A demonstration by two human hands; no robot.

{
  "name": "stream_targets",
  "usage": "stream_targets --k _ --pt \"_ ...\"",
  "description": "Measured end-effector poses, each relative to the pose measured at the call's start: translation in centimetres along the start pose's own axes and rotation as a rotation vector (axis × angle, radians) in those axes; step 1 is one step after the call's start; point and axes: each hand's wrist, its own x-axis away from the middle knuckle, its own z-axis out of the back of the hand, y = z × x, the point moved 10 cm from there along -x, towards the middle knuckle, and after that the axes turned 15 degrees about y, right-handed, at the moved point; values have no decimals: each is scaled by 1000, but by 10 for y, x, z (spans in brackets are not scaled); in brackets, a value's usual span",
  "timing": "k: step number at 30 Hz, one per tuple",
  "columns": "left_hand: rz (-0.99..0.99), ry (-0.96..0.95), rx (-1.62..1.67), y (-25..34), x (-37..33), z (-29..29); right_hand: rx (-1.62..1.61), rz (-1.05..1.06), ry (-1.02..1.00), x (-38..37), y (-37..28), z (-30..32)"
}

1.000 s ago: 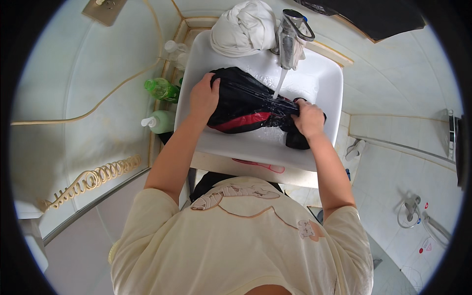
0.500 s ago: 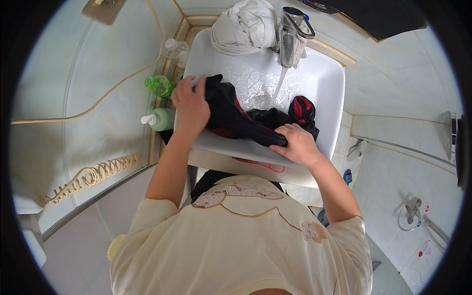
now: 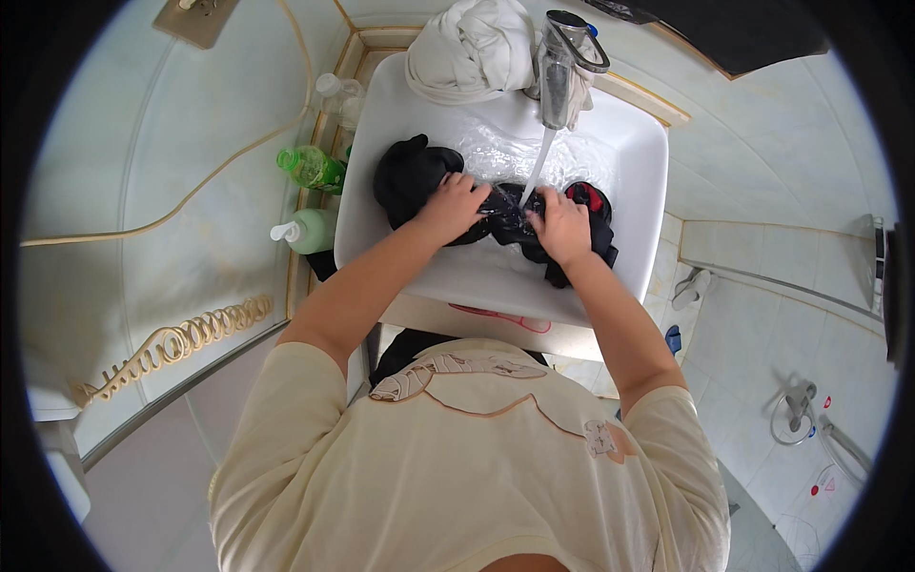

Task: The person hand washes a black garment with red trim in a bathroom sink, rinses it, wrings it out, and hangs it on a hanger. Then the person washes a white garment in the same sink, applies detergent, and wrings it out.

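A wet black garment (image 3: 408, 181) with a bit of red lining lies bunched in the white sink (image 3: 640, 167). Water streams from the metal faucet (image 3: 555, 91) onto its middle section. My left hand (image 3: 454, 208) is closed on the cloth left of the stream. To the right of the stream, my right hand (image 3: 564, 229) has its fingers curled over the same garment. Folds of fabric and splashing water partly hide the fingertips of both hands.
A rolled white cloth (image 3: 472, 52) rests on the sink's back left corner. Along the left side stand a clear bottle (image 3: 341, 98), a green bottle (image 3: 310, 170) and a pale green pump bottle (image 3: 310, 232). A pink-red looped object (image 3: 519, 321) lies below the front rim.
Both hands have moved inward, and the left has come down from the sink's left rim. The garment, stretched between them before, is now bunched under the running water.
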Motion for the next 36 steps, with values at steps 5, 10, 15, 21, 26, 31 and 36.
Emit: stream_targets --k 5,10,15,21,26,31,36 --pt "-10 240 145 -1 -3 63 -454 -184 118 -16 12 55" --pt "9 505 174 -11 6 136 -998 -390 74 -7 2 115" --pt "146 591 157 -40 10 174 -1175 -246 233 0 -41 173" --pt "191 540 30 -67 8 161 -1092 -154 350 -12 -51 160" --pt "180 73 35 -64 16 107 -1201 -316 88 -7 -29 76" --pt "-53 65 152 4 19 86 -345 84 126 8 -16 42" --pt "-67 5 130 27 7 30 -9 153 38 18 -9 -12"
